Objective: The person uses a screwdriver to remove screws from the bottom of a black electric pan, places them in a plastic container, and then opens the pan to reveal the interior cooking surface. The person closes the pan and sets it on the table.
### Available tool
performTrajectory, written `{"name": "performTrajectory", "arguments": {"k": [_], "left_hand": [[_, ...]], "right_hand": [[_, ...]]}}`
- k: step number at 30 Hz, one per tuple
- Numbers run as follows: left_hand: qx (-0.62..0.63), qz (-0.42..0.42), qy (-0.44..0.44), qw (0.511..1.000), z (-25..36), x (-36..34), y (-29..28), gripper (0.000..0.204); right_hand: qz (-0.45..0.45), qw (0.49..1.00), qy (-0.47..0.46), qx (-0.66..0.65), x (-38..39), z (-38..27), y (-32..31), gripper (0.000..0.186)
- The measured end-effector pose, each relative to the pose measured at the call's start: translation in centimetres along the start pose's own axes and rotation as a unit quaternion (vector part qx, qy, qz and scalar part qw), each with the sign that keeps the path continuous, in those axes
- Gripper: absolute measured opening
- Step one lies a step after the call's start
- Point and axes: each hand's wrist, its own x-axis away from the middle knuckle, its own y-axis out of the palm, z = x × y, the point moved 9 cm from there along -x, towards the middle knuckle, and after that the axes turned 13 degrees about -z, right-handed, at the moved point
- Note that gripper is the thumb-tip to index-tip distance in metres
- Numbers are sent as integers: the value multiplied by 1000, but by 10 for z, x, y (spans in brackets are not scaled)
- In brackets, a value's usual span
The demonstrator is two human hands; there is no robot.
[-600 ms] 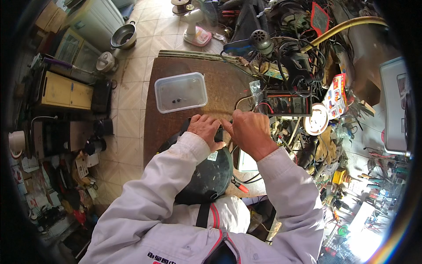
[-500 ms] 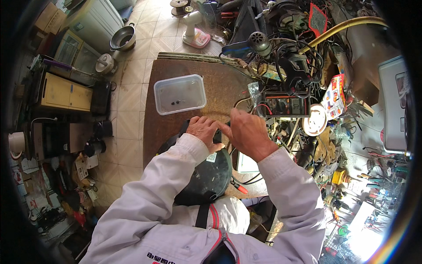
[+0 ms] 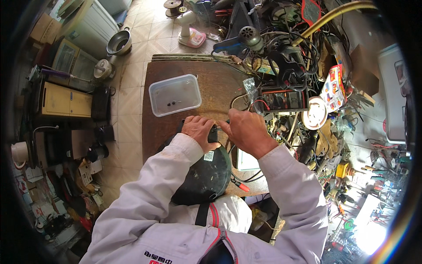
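My left hand (image 3: 198, 132) grips the upper part of a black, round device (image 3: 202, 176) with a small label on it, lying at the near side of a brown wooden table (image 3: 162, 68). Just to its right, my right hand (image 3: 246, 132) is closed with its thumb toward the device's top; what its fingers hold is hidden or too small to make out. Beyond both hands sits a clear plastic container (image 3: 175, 97) with a few small dark pieces inside. A red-tipped object (image 3: 241, 185) and dark cables lie beside the device, on the right.
A multimeter (image 3: 283, 100), tangled cables (image 3: 301, 66), a round white object (image 3: 314, 112) and many tools crowd the right side. A small fan (image 3: 191, 35) and a metal pot (image 3: 119, 43) are on the tiled floor (image 3: 132, 88) beyond. Cabinets (image 3: 66, 97) line the left.
The whole view has shifted slightly. My hands stay in much the same grip at the top of the black device, with only slight movement of the right one.
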Motion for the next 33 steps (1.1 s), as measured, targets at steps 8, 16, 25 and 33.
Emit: {"name": "performTrajectory", "arguments": {"k": [8, 16, 25, 33], "left_hand": [[38, 2, 143, 989, -3, 10, -9, 72], [7, -90, 116, 989, 1, 2, -10, 69], [-7, -102, 116, 988, -2, -1, -12, 79], [0, -88, 118, 989, -12, 12, -21, 77]], "right_hand": [[-3, 992, -106, -73, -5, 4, 4, 35], [3, 993, -89, -81, -7, 4, 3, 23], [-26, 990, -86, -107, -7, 3, 2, 23], [11, 986, -115, -121, -15, 3, 10, 21]]}}
